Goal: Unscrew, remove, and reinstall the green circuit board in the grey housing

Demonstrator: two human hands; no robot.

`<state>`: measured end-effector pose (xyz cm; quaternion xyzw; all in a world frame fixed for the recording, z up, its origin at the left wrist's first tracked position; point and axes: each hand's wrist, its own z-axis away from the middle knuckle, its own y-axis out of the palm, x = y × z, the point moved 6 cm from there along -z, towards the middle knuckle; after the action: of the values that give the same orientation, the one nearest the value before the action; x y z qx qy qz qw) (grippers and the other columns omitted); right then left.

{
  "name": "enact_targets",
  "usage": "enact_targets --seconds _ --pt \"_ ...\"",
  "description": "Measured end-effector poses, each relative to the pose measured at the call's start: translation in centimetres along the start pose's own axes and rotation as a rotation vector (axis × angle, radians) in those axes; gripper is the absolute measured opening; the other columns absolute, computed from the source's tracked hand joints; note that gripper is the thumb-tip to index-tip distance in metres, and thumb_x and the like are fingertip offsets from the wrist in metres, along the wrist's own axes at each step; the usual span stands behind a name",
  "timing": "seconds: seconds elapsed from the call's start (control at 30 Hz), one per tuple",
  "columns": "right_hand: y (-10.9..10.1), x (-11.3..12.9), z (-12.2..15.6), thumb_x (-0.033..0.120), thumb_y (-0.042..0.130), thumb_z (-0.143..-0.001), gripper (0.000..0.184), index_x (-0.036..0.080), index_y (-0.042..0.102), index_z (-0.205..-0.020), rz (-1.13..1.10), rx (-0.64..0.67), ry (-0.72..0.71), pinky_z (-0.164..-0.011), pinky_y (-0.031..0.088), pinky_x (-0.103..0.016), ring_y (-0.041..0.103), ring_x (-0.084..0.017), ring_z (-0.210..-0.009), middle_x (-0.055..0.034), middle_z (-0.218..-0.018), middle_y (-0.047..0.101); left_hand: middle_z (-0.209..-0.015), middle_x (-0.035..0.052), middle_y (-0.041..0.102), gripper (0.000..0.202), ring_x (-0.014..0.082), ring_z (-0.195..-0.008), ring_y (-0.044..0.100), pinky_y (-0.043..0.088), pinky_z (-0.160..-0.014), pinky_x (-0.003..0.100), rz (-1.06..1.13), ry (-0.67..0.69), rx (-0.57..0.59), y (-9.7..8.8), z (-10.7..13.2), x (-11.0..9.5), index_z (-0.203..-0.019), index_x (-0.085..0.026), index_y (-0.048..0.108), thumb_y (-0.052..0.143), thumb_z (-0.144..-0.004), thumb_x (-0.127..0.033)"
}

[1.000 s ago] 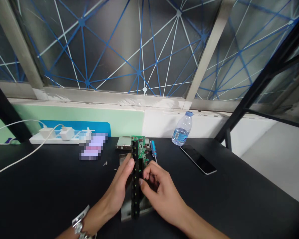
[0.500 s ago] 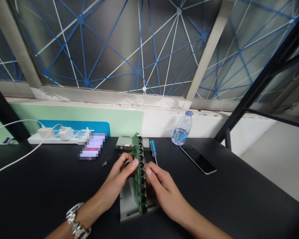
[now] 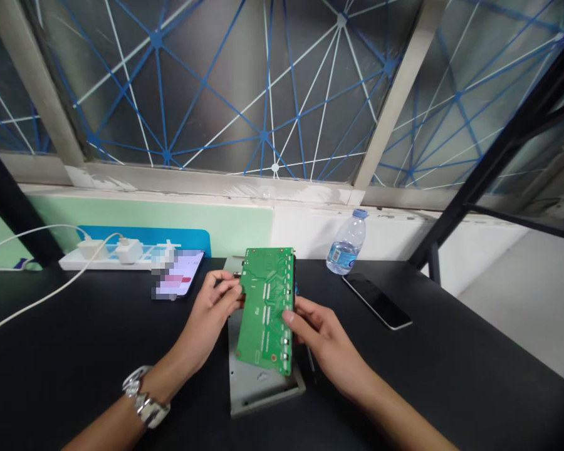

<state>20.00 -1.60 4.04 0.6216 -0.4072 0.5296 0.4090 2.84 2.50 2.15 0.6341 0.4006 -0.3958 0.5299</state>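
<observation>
A green circuit board (image 3: 256, 326) is held up at a slant, its flat face with solder points towards me. My right hand (image 3: 317, 326) grips its right edge, thumb on the face and fingers behind. At the upper left edge, my left hand (image 3: 216, 300) pinches the board between thumb and fingers; its fingertips are partly hidden. Below the board lies a grey metal case (image 3: 244, 398), largely covered by it. The shaft of a screwdriver (image 3: 312, 363) shows beside my right hand, the handle mostly hidden.
A water bottle (image 3: 346, 244) stands at the back right, with a black phone (image 3: 378, 302) lying before it. Another lit phone (image 3: 188, 274) leans near a white power strip (image 3: 108, 260) with cables at the back left. The window wall rises behind the black table (image 3: 427, 376).
The circuit board has turned from edge-on, with its row of black ports showing, so its green face now points at me. Both hands turned with it; my left hand shifted slightly left and up.
</observation>
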Motion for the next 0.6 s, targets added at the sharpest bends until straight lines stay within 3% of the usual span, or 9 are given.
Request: enact_targets --seconds 0.1,0.23,0.47,0.6 --pt "-0.4 0.5 0.1 0.042 0.063 -0.090 0.030 0.020 0.071 -0.107 -0.104 0.024 0.012 -0.070 0.049 -0.029 0.060 -0.015 -0.072 -0.0044 -0.088 0.069 -0.083 -0.0009 0.059 0.025 0.0140 -0.076 0.058 0.046 -0.073 0.028 -0.015 -0.040 0.028 -0.3 -0.4 0.4 -0.101 -0.023 0.051 0.066 -0.085 -0.036" --pt "-0.7 0.3 0.0 0.041 0.063 -0.090 0.028 0.019 0.072 -0.103 -0.159 0.024 0.041 -0.065 0.047 -0.028 0.059 -0.014 -0.067 -0.0042 -0.085 0.068 -0.067 -0.0015 0.051 0.033 0.0113 -0.060 0.050 0.039 -0.056 0.024 -0.162 -0.077 0.123 -0.2 -0.6 0.8 -0.076 -0.016 0.055 0.060 -0.088 -0.047" --pt "-2.2 0.3 -0.3 0.044 0.066 -0.086 0.031 0.015 0.063 -0.074 0.204 -0.117 -0.014 -0.048 0.034 -0.021 0.040 -0.007 -0.049 0.0046 -0.060 0.046 -0.063 -0.0031 0.048 0.037 0.0093 -0.054 0.043 0.034 -0.051 0.023 -0.233 -0.032 0.074 -0.7 -0.7 0.3 -0.070 -0.016 0.053 0.059 -0.087 -0.048" --pt "-2.4 0.3 -0.3 0.045 0.066 -0.086 0.030 0.015 0.062 -0.081 0.202 -0.112 -0.001 -0.043 0.025 -0.020 0.031 -0.004 -0.041 0.0091 -0.049 0.040 -0.067 -0.0022 0.051 0.033 0.0093 -0.055 0.044 0.035 -0.052 0.023 -0.146 -0.035 0.078 -0.4 -0.5 -0.2 -0.073 -0.017 0.052 0.060 -0.088 -0.045"
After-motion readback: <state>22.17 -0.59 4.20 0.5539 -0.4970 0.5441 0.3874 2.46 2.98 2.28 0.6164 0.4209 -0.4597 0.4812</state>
